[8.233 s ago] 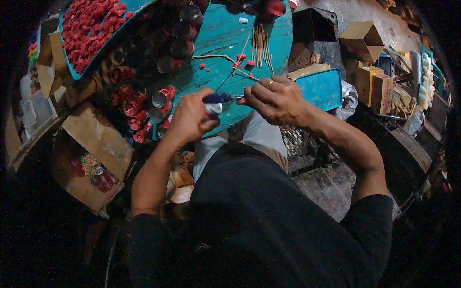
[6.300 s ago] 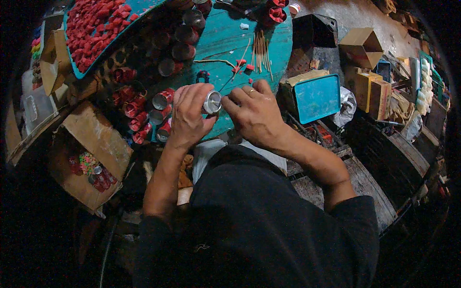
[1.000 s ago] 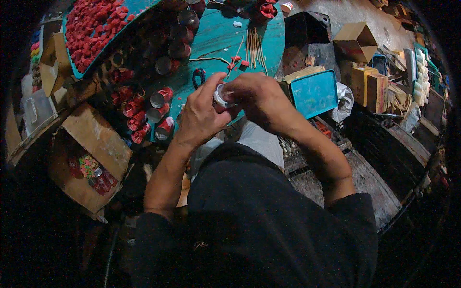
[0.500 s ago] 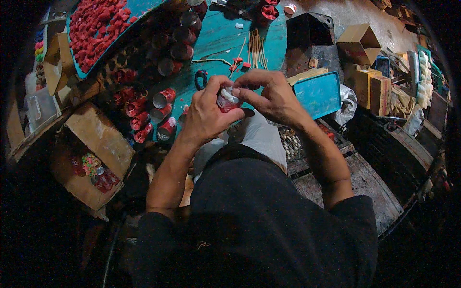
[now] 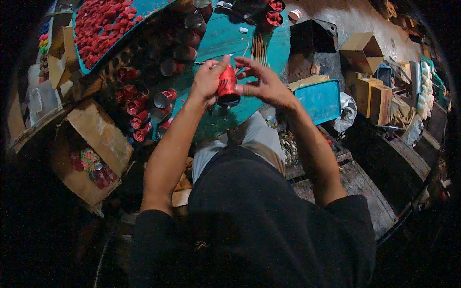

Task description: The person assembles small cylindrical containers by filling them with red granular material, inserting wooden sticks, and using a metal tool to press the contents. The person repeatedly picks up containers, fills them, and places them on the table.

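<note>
In front of my body, above the turquoise table (image 5: 216,122), a red can (image 5: 226,82) with dark markings is tilted, its dark end pointing down toward me. My left hand (image 5: 207,82) grips it from the left side. On the right, my right hand (image 5: 266,85) has its fingers spread apart, with the thumb at the can's side. Behind the hands lies a bundle of thin sticks (image 5: 259,49). What is inside the can does not show.
Several cans (image 5: 165,98) crowd the table's left side, near a tray of red pieces (image 5: 79,53). An open carton (image 5: 98,129) stands at lower left. To the right are a blue tray (image 5: 317,101), a black bin (image 5: 314,36) and a cardboard box (image 5: 360,50).
The can has been raised and tipped, so its white-stuffed top no longer shows and its red side does. My right fingers have spread away from the top.
</note>
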{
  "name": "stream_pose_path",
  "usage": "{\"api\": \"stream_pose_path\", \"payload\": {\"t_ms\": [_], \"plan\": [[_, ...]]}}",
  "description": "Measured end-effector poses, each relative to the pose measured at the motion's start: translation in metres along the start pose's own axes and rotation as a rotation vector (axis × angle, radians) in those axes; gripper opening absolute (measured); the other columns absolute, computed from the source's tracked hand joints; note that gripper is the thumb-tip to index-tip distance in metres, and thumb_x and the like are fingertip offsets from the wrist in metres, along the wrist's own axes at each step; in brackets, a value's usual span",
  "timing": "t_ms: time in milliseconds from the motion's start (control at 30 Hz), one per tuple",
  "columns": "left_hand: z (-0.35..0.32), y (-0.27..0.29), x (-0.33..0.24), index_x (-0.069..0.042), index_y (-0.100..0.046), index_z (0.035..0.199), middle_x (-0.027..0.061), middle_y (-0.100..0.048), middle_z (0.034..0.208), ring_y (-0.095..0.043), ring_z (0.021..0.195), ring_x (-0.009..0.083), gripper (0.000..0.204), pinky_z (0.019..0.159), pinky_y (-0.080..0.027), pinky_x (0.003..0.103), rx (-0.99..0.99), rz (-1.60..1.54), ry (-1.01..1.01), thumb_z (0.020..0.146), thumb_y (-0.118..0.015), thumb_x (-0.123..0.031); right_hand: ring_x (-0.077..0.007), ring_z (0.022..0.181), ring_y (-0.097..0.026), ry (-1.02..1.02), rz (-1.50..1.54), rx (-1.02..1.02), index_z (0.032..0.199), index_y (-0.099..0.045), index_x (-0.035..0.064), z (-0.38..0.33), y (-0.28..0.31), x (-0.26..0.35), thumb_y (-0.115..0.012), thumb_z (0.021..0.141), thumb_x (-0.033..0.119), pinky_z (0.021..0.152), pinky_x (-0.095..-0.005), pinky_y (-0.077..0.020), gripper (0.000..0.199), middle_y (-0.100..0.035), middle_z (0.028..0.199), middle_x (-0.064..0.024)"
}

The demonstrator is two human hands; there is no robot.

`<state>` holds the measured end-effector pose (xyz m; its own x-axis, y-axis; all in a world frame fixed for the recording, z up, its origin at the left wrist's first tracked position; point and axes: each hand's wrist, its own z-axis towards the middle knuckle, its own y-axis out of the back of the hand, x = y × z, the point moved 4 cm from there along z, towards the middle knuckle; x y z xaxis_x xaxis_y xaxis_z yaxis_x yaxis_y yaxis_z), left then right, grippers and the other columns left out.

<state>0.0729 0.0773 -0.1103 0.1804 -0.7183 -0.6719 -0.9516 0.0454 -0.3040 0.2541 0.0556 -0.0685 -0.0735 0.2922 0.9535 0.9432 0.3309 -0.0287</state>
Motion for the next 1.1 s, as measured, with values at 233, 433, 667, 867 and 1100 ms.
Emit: {"api": "stream_pose_path", "payload": {"t_ms": [233,433,667,867,1100], "plan": [[0.015,0.005,-0.009,-0.003,-0.062,0.107,0.0067,-0.069,0.094,-0.070,0.082,0.0175,0.049,0.076,-0.059,0.035,-0.261,-0.126,-0.174,0.102,-0.062,-0.052,-0.0272,0.103,-0.073,0.239,-0.502,-0.284,0.139,-0.057,-0.0005,-0.006,-0.030,0.028,-0.094,0.075,0.028,0.080,-0.0356,-0.0615,0.079,-0.070,0.122,-0.0186],[-0.014,0.002,-0.026,-0.003,-0.066,0.110,0.0077,-0.069,0.104,-0.069,0.095,0.0203,0.024,0.087,-0.060,0.043,-0.017,-0.572,-0.072,0.103,-0.062,-0.025,-0.0245,0.103,-0.071,-0.027,0.036,-0.303,0.133,-0.062,0.0015,-0.014,-0.015,0.017,-0.086,0.078,0.018,0.095,-0.0377,-0.0559,0.062,-0.072,0.116,-0.0136],[-0.023,0.027,-0.043,-0.002,-0.074,0.108,0.0069,-0.068,0.116,-0.064,0.105,0.0177,0.017,0.091,-0.052,0.031,0.168,0.259,-0.477,0.093,-0.074,-0.010,-0.0225,0.111,-0.067,-0.205,0.546,-0.100,0.136,-0.062,-0.0013,-0.016,0.009,0.000,-0.080,0.081,0.009,0.088,-0.0354,-0.0596,0.059,-0.067,0.127,-0.0129],[-0.053,0.001,-0.080,0.002,-0.068,0.095,0.0075,-0.064,0.101,-0.062,0.096,0.0181,0.008,0.086,-0.050,0.031,0.063,0.616,-0.597,0.092,-0.071,-0.005,-0.0268,0.107,-0.069,-0.246,0.684,0.018,0.140,-0.056,-0.0049,-0.018,0.009,-0.013,-0.083,0.079,0.012,0.082,-0.0389,-0.0616,0.069,-0.066,0.128,-0.0164],[-0.055,0.007,-0.073,0.002,-0.070,0.098,0.0091,-0.070,0.098,-0.066,0.092,0.0167,0.010,0.084,-0.052,0.031,-0.099,0.585,-0.623,0.096,-0.068,-0.007,-0.0262,0.111,-0.067,-0.249,0.686,0.008,0.140,-0.057,-0.0055,-0.012,0.005,-0.012,-0.082,0.081,0.008,0.081,-0.0400,-0.0621,0.065,-0.060,0.139,-0.0163]]}}
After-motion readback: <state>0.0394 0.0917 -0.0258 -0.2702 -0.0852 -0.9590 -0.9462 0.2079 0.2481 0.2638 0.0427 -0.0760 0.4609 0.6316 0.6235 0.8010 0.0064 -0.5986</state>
